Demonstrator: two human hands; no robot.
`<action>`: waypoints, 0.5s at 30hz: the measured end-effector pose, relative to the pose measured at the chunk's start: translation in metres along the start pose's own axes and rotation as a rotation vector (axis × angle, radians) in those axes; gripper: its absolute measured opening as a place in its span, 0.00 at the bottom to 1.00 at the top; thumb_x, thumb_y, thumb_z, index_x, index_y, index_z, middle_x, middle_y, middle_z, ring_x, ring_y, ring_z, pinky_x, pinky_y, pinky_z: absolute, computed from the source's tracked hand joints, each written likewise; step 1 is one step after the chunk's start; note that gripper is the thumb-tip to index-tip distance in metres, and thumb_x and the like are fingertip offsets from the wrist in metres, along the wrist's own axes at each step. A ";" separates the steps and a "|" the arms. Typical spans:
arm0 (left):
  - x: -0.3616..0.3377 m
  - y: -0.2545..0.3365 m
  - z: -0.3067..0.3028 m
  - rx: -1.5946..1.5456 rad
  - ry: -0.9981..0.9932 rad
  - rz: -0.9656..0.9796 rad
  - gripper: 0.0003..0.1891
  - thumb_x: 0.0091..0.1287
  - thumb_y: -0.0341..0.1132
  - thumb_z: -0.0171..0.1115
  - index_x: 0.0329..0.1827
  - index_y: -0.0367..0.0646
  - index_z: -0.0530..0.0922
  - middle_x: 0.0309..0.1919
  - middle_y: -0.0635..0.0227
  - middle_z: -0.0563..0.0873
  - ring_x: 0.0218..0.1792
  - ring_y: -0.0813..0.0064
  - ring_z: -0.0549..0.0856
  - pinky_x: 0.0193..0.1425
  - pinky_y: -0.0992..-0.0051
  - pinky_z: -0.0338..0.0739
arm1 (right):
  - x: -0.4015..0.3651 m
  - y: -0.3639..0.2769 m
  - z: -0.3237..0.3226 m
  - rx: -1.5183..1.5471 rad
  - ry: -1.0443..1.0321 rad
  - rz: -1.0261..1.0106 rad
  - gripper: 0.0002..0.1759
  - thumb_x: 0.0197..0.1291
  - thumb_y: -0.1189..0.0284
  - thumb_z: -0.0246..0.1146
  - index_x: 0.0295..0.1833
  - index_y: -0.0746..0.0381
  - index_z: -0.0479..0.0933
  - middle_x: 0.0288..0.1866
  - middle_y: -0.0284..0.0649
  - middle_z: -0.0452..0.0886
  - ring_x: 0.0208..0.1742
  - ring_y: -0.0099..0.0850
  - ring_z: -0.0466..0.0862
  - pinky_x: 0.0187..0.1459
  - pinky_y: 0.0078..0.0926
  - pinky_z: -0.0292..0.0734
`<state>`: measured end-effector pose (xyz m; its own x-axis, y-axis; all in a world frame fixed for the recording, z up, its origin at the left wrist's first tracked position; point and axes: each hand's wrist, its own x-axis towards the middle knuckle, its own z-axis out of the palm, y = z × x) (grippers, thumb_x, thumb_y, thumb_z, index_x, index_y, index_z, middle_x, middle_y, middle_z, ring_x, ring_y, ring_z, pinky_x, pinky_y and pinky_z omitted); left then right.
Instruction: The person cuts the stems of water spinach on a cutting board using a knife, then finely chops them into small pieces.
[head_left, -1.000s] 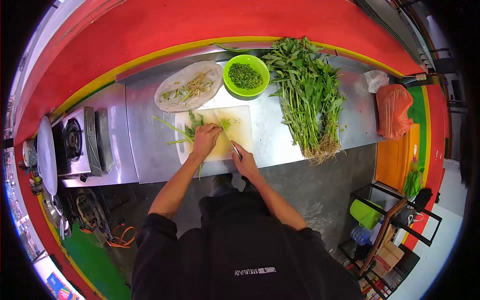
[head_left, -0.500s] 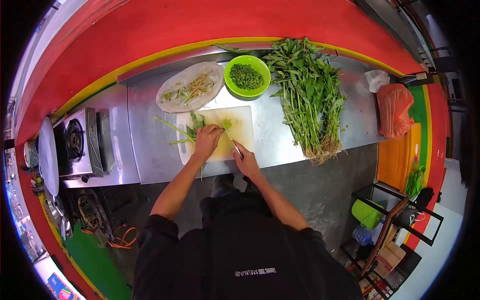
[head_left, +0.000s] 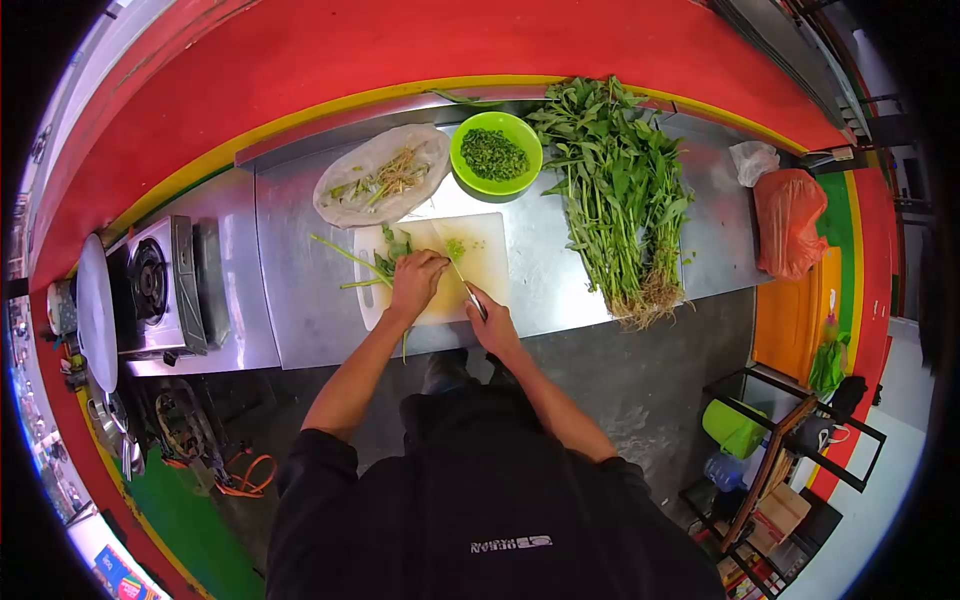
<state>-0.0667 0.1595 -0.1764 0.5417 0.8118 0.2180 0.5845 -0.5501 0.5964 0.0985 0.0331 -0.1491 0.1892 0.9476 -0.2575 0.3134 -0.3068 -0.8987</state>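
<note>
On the white cutting board (head_left: 490,285), my left hand (head_left: 417,283) is closed around green leafy stems (head_left: 395,245), whose long ends stick out past the board's left side. My right hand (head_left: 492,325) grips the handle of a knife (head_left: 461,277). Its blade points away from me and lies right beside the fingertips of my left hand. A small heap of chopped green stems (head_left: 456,249) rests on the board by the blade. Behind the board stands a lime-green bowl (head_left: 530,176) with finely chopped greens in it.
A clear plastic bag (head_left: 333,208) of roots and trimmings sits behind the board. Right of the bowl lies a large bunch of leafy greens (head_left: 620,200) with roots overhanging the counter (head_left: 535,290) edge. An orange-red bag (head_left: 790,225) is far right, a gas stove (head_left: 185,285) left.
</note>
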 end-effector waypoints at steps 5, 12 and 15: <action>0.001 -0.002 0.003 -0.010 0.031 -0.029 0.06 0.66 0.32 0.70 0.44 0.49 0.90 0.41 0.72 0.89 0.45 0.67 0.86 0.51 0.62 0.72 | -0.010 0.010 -0.002 -0.020 -0.024 0.048 0.25 0.74 0.68 0.62 0.73 0.61 0.75 0.55 0.61 0.86 0.58 0.48 0.89 0.59 0.36 0.80; -0.001 0.004 -0.004 -0.005 0.000 -0.057 0.07 0.66 0.32 0.70 0.46 0.49 0.90 0.41 0.72 0.89 0.46 0.67 0.86 0.52 0.62 0.71 | -0.003 0.004 -0.002 -0.018 -0.010 -0.002 0.25 0.72 0.68 0.61 0.72 0.61 0.76 0.51 0.66 0.85 0.57 0.58 0.87 0.56 0.42 0.82; -0.002 -0.003 0.000 0.027 0.000 -0.010 0.07 0.66 0.32 0.70 0.46 0.50 0.90 0.41 0.73 0.89 0.47 0.68 0.86 0.52 0.62 0.70 | -0.004 0.000 -0.002 -0.025 -0.010 -0.002 0.25 0.72 0.68 0.61 0.73 0.61 0.75 0.50 0.66 0.85 0.55 0.58 0.87 0.55 0.43 0.82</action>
<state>-0.0697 0.1598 -0.1786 0.5355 0.8176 0.2117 0.6063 -0.5467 0.5775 0.1002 0.0291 -0.1475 0.1791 0.9490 -0.2596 0.3370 -0.3071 -0.8900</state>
